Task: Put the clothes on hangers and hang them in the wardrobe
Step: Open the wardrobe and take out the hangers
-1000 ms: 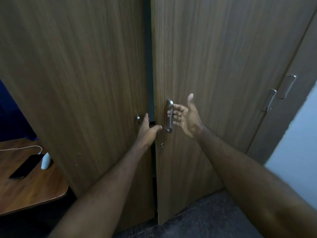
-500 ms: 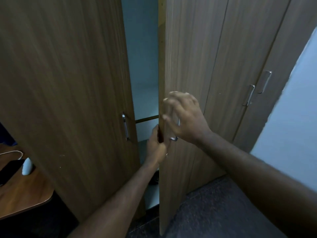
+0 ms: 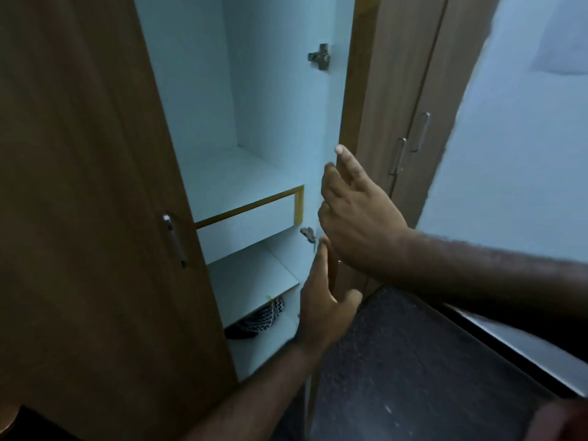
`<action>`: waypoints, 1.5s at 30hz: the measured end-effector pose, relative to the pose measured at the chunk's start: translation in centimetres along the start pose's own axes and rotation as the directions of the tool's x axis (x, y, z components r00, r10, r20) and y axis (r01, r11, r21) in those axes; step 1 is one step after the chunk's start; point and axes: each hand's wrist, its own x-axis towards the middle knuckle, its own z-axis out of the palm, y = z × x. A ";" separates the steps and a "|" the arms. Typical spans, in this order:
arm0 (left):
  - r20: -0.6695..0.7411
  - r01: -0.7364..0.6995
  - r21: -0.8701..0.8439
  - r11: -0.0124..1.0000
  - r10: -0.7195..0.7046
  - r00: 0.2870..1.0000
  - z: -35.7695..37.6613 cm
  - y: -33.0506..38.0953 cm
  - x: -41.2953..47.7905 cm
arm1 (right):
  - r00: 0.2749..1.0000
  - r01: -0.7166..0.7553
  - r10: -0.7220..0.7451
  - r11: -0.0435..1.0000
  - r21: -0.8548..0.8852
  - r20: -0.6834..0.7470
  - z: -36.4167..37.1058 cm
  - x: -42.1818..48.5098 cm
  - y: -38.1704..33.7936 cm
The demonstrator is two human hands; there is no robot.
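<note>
Now the door point(image 3: 356, 90) swings wider; both hands point(image 3: 356, 218) lie flat on its edge, holding nothing. It could bang the next door point(image 3: 394, 100).

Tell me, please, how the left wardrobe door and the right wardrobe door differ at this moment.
The left door shows its brown wood face and metal handle; the right door shows its pale inner face with two hinges. Neither hand is on the left door; the left hand and right hand are at the right door's edge, fingers straight. Both doors stand open.
</note>
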 end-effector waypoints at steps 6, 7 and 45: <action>0.274 -0.250 0.058 0.967 0.225 0.935 3.4 -1.1 2.8 | 0.970 -0.114 0.111 0.993 0.003 0.216 1.7 -3.6 1.7; 0.316 -0.281 0.077 0.957 0.244 0.917 4.2 -1.1 3.4 | 0.959 -0.145 0.139 0.989 0.008 0.247 2.4 -4.3 2.0; 0.463 -0.201 0.235 0.951 0.072 0.883 2.2 -2.9 12.4 | 0.596 -0.730 0.468 0.655 0.196 0.652 17.2 -4.8 5.3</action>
